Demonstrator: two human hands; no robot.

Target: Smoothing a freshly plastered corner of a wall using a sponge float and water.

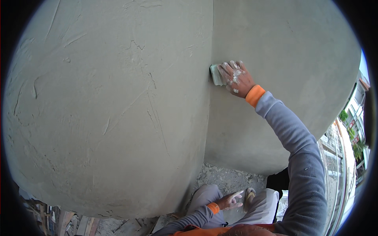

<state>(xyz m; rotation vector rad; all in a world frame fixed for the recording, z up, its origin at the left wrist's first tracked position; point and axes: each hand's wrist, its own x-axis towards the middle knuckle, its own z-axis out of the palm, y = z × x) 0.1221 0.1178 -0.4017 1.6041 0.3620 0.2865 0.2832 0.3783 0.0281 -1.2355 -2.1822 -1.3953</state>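
With my right arm reaching up and forward, my right hand [238, 78] is closed around a pale greenish sponge-like block [216, 74]. The block lies against the right-hand grey plastered wall [267, 122], its left edge at the inside corner. White plaster smears cover the back of that hand. Down in front of my legs hangs my left hand [230, 201], its fingers apart and nothing in them. It touches neither wall. On the left-hand plastered wall [98, 110], cracks, ridges and trowel-like marks show; the right-hand wall looks smoother.
Crumbled plaster litters the floor [224, 179] below the corner, near my sandalled foot [249, 195]. Wooden boards [65, 221] and rubble lie at the lower left. A metal railing-like frame [339, 165] runs along the right side, with plants and buildings beyond.
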